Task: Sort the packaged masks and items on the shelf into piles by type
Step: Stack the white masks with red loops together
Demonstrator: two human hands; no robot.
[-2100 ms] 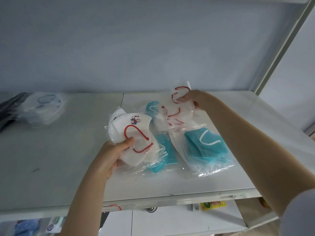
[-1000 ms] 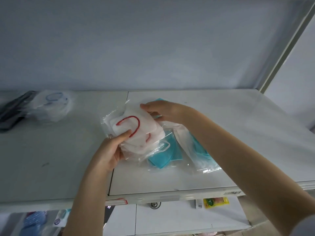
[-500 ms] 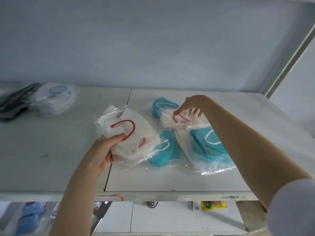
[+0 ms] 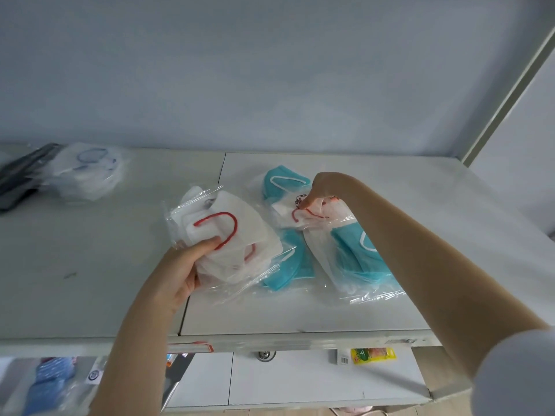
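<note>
My left hand (image 4: pixel 183 267) grips a stack of clear-bagged white masks with red ear loops (image 4: pixel 237 235), held just above the white shelf (image 4: pixel 360 307). Further back, my right hand (image 4: pixel 322 189) pinches another bagged white mask with red loops (image 4: pixel 295 219) that lies on the pile. Around it lie teal masks in clear bags: one at the back (image 4: pixel 280 181), one in the middle (image 4: pixel 292 265), one on the right (image 4: pixel 354 259), partly hidden by my right forearm.
At the shelf's far left sits a pile of bagged white masks with blue loops (image 4: pixel 87 169) beside dark packets (image 4: pixel 21 172). A lower shelf holds a yellow packet (image 4: pixel 372 355) and blue bagged items (image 4: pixel 51 385). A wall closes the back; a post stands at right.
My right hand laid its red-looped mask onto the stack in my left hand, then reached back to the pile and now pinches another red-looped packet. The left hand kept holding its stack.
</note>
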